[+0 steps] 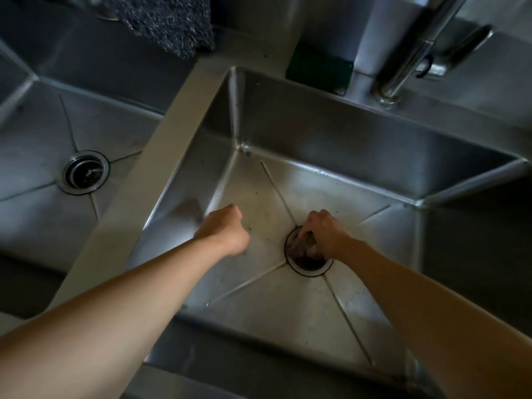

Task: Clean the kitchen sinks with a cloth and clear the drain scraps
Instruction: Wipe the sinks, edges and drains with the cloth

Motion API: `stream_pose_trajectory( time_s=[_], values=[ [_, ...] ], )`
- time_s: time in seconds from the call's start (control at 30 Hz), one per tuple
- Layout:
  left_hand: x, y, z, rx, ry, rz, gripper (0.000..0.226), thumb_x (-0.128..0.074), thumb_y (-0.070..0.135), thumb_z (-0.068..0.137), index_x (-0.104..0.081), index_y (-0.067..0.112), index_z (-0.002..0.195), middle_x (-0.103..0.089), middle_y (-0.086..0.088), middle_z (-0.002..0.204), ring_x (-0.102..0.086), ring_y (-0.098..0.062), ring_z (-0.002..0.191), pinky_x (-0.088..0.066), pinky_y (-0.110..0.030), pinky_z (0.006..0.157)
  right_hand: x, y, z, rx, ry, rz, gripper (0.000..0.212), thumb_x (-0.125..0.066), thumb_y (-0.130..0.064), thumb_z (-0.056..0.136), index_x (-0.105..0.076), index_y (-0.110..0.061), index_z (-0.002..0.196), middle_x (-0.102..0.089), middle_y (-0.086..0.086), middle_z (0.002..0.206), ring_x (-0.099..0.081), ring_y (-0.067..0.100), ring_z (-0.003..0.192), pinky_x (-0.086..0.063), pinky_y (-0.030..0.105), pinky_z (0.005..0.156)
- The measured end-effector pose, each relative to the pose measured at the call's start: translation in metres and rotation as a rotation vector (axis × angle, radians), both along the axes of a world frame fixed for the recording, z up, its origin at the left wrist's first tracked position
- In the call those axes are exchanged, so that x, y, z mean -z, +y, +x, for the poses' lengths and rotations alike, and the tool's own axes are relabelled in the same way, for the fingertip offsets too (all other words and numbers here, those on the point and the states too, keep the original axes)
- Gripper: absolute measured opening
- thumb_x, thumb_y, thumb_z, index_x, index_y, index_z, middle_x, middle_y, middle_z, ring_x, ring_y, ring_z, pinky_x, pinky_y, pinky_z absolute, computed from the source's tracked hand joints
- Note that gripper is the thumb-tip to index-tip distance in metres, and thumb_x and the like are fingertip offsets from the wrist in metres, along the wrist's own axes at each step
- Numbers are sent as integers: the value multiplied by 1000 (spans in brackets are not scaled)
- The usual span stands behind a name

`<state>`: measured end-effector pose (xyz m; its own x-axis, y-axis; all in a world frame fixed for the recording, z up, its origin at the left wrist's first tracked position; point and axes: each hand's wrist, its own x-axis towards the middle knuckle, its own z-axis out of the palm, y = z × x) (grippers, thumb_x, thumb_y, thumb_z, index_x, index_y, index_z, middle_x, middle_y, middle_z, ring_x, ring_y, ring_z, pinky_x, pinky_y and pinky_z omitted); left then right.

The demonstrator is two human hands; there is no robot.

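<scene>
Two steel sinks lie side by side. Inside the right sink (345, 145) both my hands reach down to its stained floor. My right hand (324, 231) curls over the round drain (312, 264) and grips the dark strainer basket (303, 249) sitting in it; the basket is blurred. My left hand (226, 230) hovers as a fist just left of the drain, and whether it holds anything is hidden. The left sink (37, 226) has its own drain (85, 172) with dark bits inside. A speckled dark cloth (169, 24) hangs over the divider at the back.
A green sponge (319, 69) sits on the ledge behind the right sink. The chrome faucet (408, 50) rises at the back right, with a lever handle (466, 44) beside it. A flat steel divider (161, 156) separates the two basins.
</scene>
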<state>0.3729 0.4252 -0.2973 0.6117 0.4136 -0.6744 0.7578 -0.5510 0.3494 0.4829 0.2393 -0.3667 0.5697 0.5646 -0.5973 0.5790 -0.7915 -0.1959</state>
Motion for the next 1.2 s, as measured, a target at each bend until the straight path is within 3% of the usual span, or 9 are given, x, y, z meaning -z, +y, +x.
stream_pose_trajectory(
  time_s=[0.13, 0.27, 0.5, 0.57, 0.67, 0.77, 0.87, 1.0, 1.2],
  values=[
    [-5, 16, -6, 14, -20, 17, 45, -53, 9, 83, -49, 20, 127, -57, -7, 126, -55, -27, 116, -47, -34, 95, -23, 19, -9, 43, -30, 194, 29, -65, -2, 81, -70, -16, 106, -56, 2, 113, -54, 17, 101, -46, 22, 84],
    [-4, 29, -16, -12, -29, 14, 46, -54, 9, 84, -47, 16, 128, -56, -10, 127, -55, -28, 115, -49, -36, 94, -31, 54, -7, 55, -53, 276, 31, -64, -7, 84, -66, -18, 113, -48, 2, 121, -46, 15, 103, -41, 18, 83],
    [8, 43, -24, -111, -44, -22, 51, -55, 3, 83, -42, 16, 131, -58, -8, 122, -62, -28, 102, -52, -30, 79, -11, 134, 28, 5, -74, 395, 29, -52, -10, 91, -62, -13, 119, -53, 11, 120, -50, 29, 111, -43, 23, 88],
    [12, 42, -25, -123, -42, -28, 52, -55, 2, 83, -40, 14, 132, -59, -9, 120, -63, -28, 99, -51, -30, 74, 7, 152, 30, -78, -106, 388, 29, -54, -20, 93, -62, -17, 120, -51, 8, 128, -46, 28, 120, -39, 23, 100],
    [18, 39, -29, -156, -33, -16, 53, -54, 2, 83, -42, 15, 133, -58, -6, 123, -62, -25, 103, -53, -29, 77, 29, 165, 20, -192, -115, 285, 36, -47, -27, 96, -56, -25, 130, -39, 5, 145, -32, 31, 131, -23, 37, 113],
    [20, 35, -33, -206, -25, 2, 47, -57, 4, 80, -50, 16, 125, -59, -4, 124, -60, -26, 108, -53, -34, 89, 37, 159, 3, -266, -101, 271, 39, -48, -30, 94, -51, -36, 132, -37, -2, 146, -26, 31, 132, -21, 38, 109],
    [14, 27, -33, -203, -21, 34, 36, -55, 4, 83, -54, 9, 118, -61, -11, 116, -60, -30, 105, -51, -37, 88, 38, 140, -17, -408, -30, 291, 36, -59, -39, 87, -56, -47, 123, -40, -7, 141, -25, 30, 129, -20, 44, 110],
    [11, 13, -38, -218, 20, 50, 39, -54, 8, 87, -51, 8, 126, -58, -12, 122, -57, -29, 111, -47, -33, 90, 35, 102, -25, -544, 31, 314, 34, -65, -29, 82, -64, -43, 113, -49, -11, 128, -32, 25, 120, -21, 40, 109],
    [12, -7, -48, -272, 67, -75, 45, -56, 4, 84, -49, 14, 128, -56, -11, 126, -58, -28, 109, -50, -33, 88, 29, 29, -10, -498, 65, 188, 27, -70, -26, 80, -68, -34, 106, -50, -9, 121, -32, 22, 117, -22, 30, 97]
  ],
)
